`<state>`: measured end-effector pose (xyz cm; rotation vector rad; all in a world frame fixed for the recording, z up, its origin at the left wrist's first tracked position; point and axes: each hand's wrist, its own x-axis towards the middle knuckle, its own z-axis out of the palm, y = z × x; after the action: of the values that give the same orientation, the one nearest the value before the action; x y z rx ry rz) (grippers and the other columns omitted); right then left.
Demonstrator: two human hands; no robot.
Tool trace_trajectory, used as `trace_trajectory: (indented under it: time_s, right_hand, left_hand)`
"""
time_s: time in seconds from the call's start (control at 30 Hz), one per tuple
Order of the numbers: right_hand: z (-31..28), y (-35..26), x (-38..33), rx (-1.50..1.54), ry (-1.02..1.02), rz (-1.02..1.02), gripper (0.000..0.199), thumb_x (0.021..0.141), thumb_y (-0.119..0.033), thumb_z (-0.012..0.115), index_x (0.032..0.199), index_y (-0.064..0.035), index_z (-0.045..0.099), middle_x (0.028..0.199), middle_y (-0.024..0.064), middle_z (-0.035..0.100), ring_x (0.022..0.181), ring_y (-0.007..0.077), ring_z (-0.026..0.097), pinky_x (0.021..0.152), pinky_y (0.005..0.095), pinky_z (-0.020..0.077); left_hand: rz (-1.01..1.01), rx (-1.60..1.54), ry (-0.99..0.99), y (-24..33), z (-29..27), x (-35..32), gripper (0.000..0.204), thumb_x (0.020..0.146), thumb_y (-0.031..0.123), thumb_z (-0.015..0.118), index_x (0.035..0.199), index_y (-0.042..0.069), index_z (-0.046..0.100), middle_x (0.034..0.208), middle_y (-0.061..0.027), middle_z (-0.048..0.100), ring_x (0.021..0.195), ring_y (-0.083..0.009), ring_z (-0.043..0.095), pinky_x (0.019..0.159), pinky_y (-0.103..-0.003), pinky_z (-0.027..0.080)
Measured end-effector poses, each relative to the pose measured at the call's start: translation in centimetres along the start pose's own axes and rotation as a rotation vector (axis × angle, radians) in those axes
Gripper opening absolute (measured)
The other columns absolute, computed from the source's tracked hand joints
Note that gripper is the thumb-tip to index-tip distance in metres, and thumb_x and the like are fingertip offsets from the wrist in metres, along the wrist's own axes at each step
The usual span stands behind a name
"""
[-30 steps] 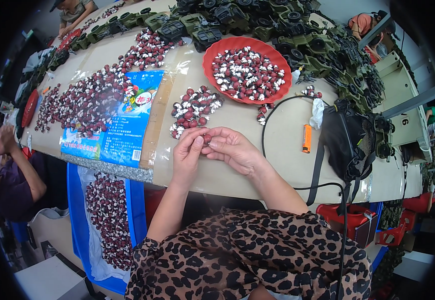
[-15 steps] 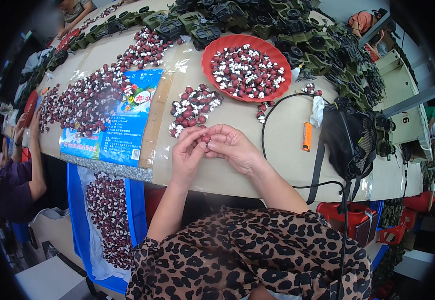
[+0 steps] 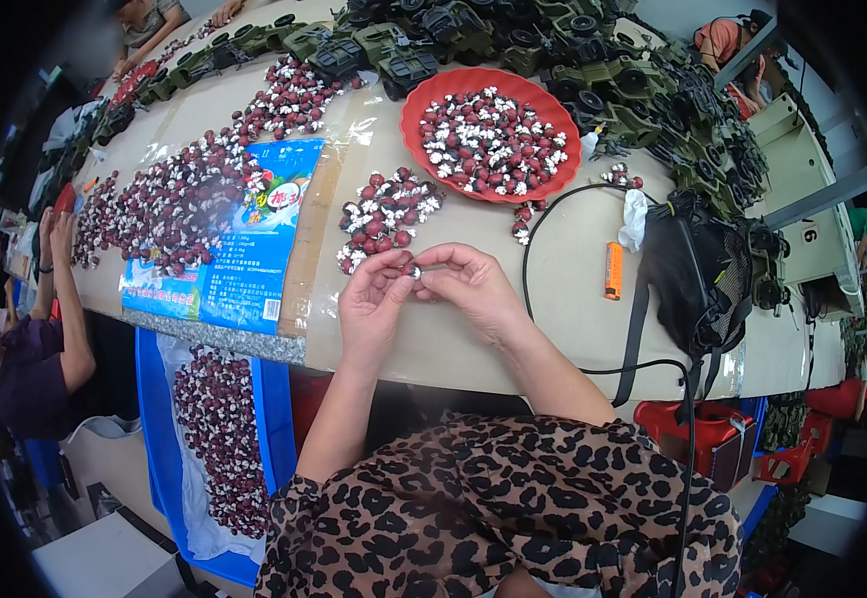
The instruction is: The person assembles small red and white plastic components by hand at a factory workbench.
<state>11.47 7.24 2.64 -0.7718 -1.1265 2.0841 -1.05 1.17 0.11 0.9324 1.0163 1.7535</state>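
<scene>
Close to the table's front edge, my left hand [image 3: 374,304] and my right hand [image 3: 471,291] meet fingertip to fingertip. Pinched between them is a small dark-red and white ball piece [image 3: 411,270], mostly covered by the fingers. Just beyond my left hand lies a small pile of such ball pieces [image 3: 386,214], dark red, white and black. Farther back, a red scalloped plate [image 3: 416,100] holds many more of them.
Green toy vehicles [image 3: 643,90] are heaped along the back. At left, more ball pieces cover blue printed cardboard [image 3: 254,269]; below stands a blue bin [image 3: 279,419]. On the right are an orange stick-shaped item [image 3: 613,271], black bag [image 3: 698,274] and cable [image 3: 525,259]. Other people sit around.
My fingers have shifted slightly around the ball piece, showing more of its white part. At far left, the other person's hands and head have moved.
</scene>
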Motion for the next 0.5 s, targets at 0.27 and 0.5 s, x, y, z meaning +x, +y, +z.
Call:
trace_trajectory:
  time_s: [0.27, 0.5]
  right_hand:
    - [-0.15, -0.08, 0.0, 0.053, -0.015, 0.003, 0.021, 0.077, 0.0, 0.056, 0.097, 0.0023, 0.05, 0.096, 0.009, 0.054, 0.077, 0.0126, 0.058, 0.071, 0.0229, 0.0488]
    - [-0.37, 0.29, 0.18, 0.031, -0.034, 0.021, 0.021, 0.078, 0.0, 0.056, 0.098, 0.0029, 0.049, 0.094, 0.0087, 0.054, 0.077, 0.0129, 0.058, 0.069, 0.0227, 0.0491]
  left_hand:
    - [0.018, 0.025, 0.007, 0.01, 0.06, -0.1, 0.025, 0.081, -0.003, 0.051, 0.106, -0.002, 0.049, 0.101, -0.0083, 0.054, 0.086, -0.0119, 0.053, 0.074, -0.024, 0.046]
    - [0.002, 0.04, -0.004, -0.1, -0.11, -0.1, 0.026, 0.081, -0.002, 0.05, 0.106, -0.002, 0.048, 0.101, -0.0082, 0.054, 0.087, -0.0114, 0.053, 0.074, -0.024, 0.045]
